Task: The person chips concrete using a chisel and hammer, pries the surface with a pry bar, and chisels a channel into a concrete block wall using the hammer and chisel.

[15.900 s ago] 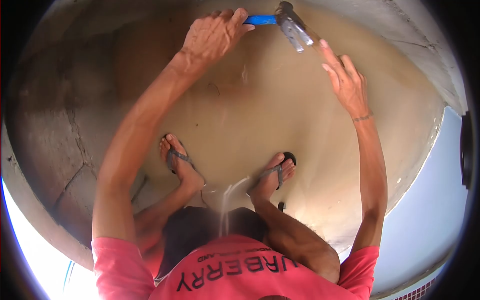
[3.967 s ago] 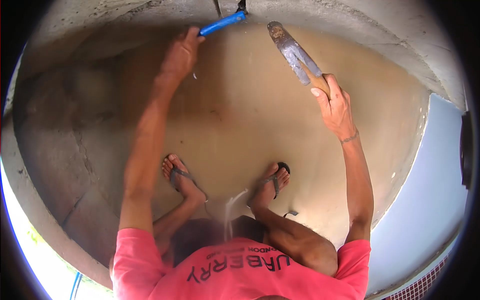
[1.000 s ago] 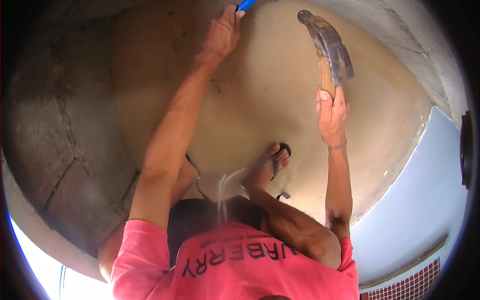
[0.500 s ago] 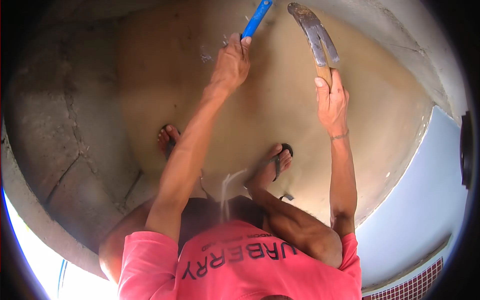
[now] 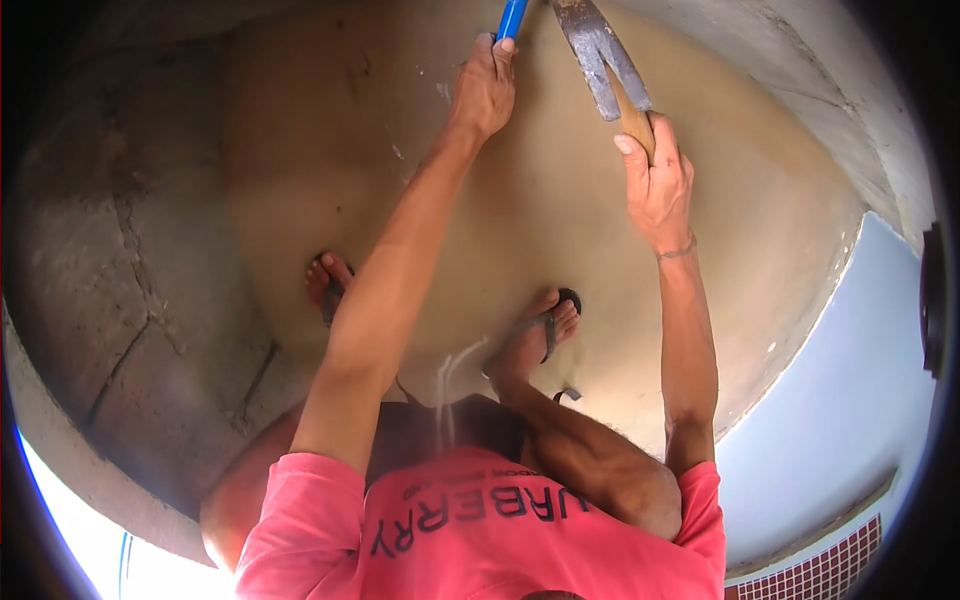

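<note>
My left hand (image 5: 485, 95) is closed around a blue tool (image 5: 511, 18) that looks like a flat handle. Its upper end runs past the top of the view, and whatever lies below the fingers is hidden by the hand. In my right hand (image 5: 660, 190) is a claw hammer (image 5: 600, 55), gripped by its wooden handle just below the worn metal head. The forked claw points back toward the fingers, while the front of the head is at the top edge, close to the blue tool's upper end.
Both feet, in dark flip-flops, rest on the brownish surface (image 5: 450, 270). A cracked grey concrete wall (image 5: 130, 260) curves round on the left. On the right stands a pale blue-grey surface (image 5: 830, 370), with red tiles (image 5: 820, 570) below it. White flecks show beside the left hand.
Both hands have moved up, toward the top edge. The blue tool and the hammer head now reach partly out of view, and the hammer has shifted slightly left.
</note>
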